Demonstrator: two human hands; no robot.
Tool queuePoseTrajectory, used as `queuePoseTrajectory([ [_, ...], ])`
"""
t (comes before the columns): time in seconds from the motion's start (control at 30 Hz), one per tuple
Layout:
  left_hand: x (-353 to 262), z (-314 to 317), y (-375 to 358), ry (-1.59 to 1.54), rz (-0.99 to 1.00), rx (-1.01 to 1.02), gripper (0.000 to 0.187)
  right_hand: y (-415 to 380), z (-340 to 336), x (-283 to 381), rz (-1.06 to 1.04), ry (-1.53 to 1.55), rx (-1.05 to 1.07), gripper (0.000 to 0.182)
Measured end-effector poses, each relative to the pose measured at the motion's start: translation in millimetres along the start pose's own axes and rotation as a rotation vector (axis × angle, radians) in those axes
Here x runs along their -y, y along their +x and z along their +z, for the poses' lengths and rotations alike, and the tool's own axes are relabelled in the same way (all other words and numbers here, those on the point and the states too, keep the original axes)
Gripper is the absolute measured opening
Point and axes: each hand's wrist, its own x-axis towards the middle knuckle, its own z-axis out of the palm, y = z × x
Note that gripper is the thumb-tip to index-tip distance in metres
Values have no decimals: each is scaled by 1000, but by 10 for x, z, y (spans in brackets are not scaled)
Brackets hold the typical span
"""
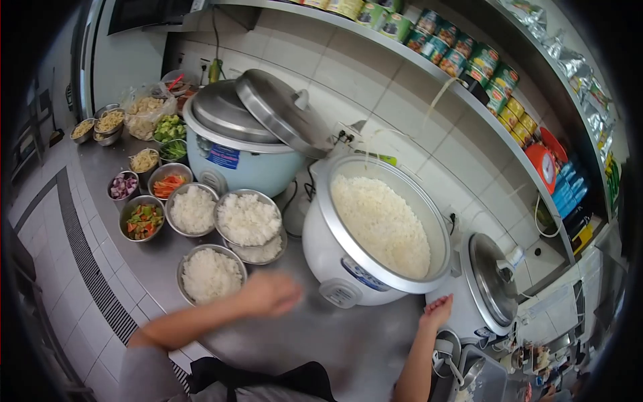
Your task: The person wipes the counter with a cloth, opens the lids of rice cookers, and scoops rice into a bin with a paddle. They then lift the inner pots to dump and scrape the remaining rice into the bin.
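My left hand [271, 293], smeared by motion, is over the steel counter beside a metal bowl of white rice [211, 273]. No held thing shows in it. Just right of the large rice cooker [348, 275], my right hand [438, 311] has loosely bent fingers, apart and with nothing in them. Uncovered, this cooker holds a deep mass of cooked rice [382, 224]. More rice bowls stand behind my left hand: one bowl [191, 210] at the left, and another bowl [248, 219] resting partly over a further bowl [261, 250].
A pale blue cooker [234, 174] carries two metal lids. Bowls of carrot strips [169, 184], chopped onion [123, 186] and mixed vegetables [143, 220] line the counter's left edge. A lidded cooker [492, 281] stands right; the shelf [402, 50] above holds cans.
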Motion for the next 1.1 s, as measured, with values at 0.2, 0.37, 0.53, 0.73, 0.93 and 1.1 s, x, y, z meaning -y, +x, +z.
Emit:
queuePoseTrajectory([
  [0.2,1501,-937,1593,329,-115,-255,13,-893,160,-121,-310,-175,117,31],
  [0.37,2556,-836,2391,567,-352,-51,36,-1576,6,-270,-515,-652,397,34],
  [0.53,3052,-606,2810,729,-767,99,60,-1928,-293,-287,-469,-792,261,29],
  [0.73,2949,-848,2969,705,-894,270,47,-2124,-581,-367,-363,-834,183,29],
  [0.93,4065,-1535,3210,674,-828,224,45,-2072,-336,-308,-453,-988,233,29],
  [1.1,3987,-1784,3121,814,-702,422,46,-1988,-137,-337,-455,-956,272,29],
])
